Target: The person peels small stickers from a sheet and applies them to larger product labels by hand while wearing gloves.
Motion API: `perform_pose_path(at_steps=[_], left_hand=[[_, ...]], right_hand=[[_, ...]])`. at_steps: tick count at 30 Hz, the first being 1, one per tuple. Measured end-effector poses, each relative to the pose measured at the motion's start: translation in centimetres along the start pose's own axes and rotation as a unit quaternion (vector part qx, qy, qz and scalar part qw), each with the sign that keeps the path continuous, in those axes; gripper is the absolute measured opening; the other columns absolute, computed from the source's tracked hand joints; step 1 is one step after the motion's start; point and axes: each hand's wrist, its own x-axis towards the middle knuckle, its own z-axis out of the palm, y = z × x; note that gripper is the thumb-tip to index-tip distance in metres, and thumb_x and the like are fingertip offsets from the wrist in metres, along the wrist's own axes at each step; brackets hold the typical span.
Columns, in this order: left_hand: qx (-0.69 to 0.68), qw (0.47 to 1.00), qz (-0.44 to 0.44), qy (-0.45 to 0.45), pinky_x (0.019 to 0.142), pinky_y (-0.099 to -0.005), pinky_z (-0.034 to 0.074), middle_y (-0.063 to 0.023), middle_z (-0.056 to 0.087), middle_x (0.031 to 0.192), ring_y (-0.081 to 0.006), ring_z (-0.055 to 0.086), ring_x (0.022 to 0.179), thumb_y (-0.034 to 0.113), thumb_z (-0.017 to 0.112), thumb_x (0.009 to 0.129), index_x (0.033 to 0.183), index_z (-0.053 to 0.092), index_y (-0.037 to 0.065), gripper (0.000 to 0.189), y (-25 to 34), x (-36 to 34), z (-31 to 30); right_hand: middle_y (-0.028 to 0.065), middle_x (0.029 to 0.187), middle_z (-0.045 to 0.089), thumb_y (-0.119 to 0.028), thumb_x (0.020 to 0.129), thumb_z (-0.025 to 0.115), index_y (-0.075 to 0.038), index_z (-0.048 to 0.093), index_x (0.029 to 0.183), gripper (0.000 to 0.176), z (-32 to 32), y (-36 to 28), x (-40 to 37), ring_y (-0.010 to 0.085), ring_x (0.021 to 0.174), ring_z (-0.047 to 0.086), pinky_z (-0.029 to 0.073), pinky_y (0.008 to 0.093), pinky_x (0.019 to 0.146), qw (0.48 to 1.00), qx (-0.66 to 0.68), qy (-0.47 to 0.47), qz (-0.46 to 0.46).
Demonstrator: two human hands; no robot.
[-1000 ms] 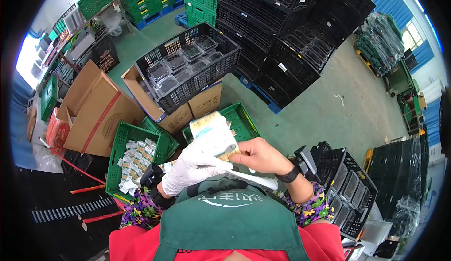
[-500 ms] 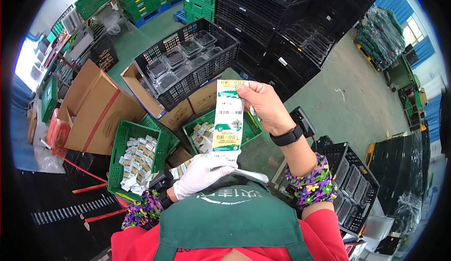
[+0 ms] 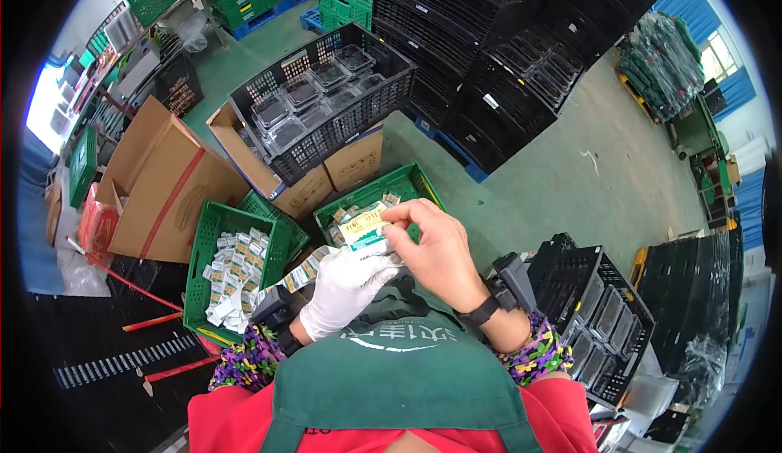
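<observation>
My left hand [image 3: 346, 288], in a white glove, is closed on a strip of printed labels [image 3: 362, 226] in front of the apron. More of the strip trails to the left of the glove. My bare right hand [image 3: 432, 249] pinches the right edge of the label's upper part, which is yellow, white and green. Behind the hands is a green crate [image 3: 423, 186] with small labelled packs in it. Another green crate [image 3: 199, 270] at the left holds many small white and tan labelled packs [image 3: 240, 270].
A black crate [image 3: 326, 139] of clear plastic boxes rests on a cardboard carton [image 3: 354, 166]. Tall black crate stacks [image 3: 440, 46] stand behind. At the right is another black crate [image 3: 643, 323] with clear boxes. A large cardboard box [image 3: 175, 196] stands left.
My right hand has come down and closer to my left hand. The label strip that was stretched upright between them is now shorter and tilted. The view has shifted slightly.
</observation>
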Motion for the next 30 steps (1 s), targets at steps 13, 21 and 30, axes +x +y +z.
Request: perform_pose_path(at_steps=[13, 21, 30], left_hand=[[-0.013, 0.993, 0.026, -0.117, 0.074, -0.0383, 0.054, -0.0113, 0.07, 0.095, -0.0286, 0.068, 0.088, 0.023, 0.076, 0.08, 0.095, 0.075, 0.013, 0.018, -0.1, -0.7, -0.3], [-0.187, 0.97, -0.151, -0.044, 0.073, -0.0337, 0.054, -0.0154, 0.071, 0.093, -0.0267, 0.07, 0.083, 0.009, 0.073, 0.083, 0.095, 0.074, 0.003, 0.014, -0.2, -0.9, -0.9], [-0.18, 0.969, -0.167, -0.023, 0.076, -0.0339, 0.054, -0.0136, 0.072, 0.098, -0.0263, 0.07, 0.087, 0.007, 0.073, 0.082, 0.097, 0.074, 0.002, 0.016, 0.2, -0.1, -1.6]], right_hand=[[-0.0053, 0.075, 0.057, -0.02, 0.096, 0.064, -0.003, 0.059, 0.082, 0.022, -1.3, 2.2, 4.4, 0.0026, 0.07, 0.048, 0.041, 0.0217, 0.064, 0.958, 0.228, -0.143, 0.095], [0.0039, 0.102, 0.057, -0.002, 0.085, 0.063, 0.001, 0.056, 0.121, 0.037, -2.0, 2.5, 3.3, 0.006, 0.081, 0.055, 0.048, 0.0223, 0.071, 0.986, 0.157, -0.018, 0.058], [0.0092, 0.097, 0.056, 0.003, 0.084, 0.062, -0.001, 0.063, 0.103, 0.02, 1.1, 1.3, -0.5, 0.0167, 0.079, 0.06, 0.051, 0.0283, 0.074, 0.995, 0.095, -0.014, -0.023]])
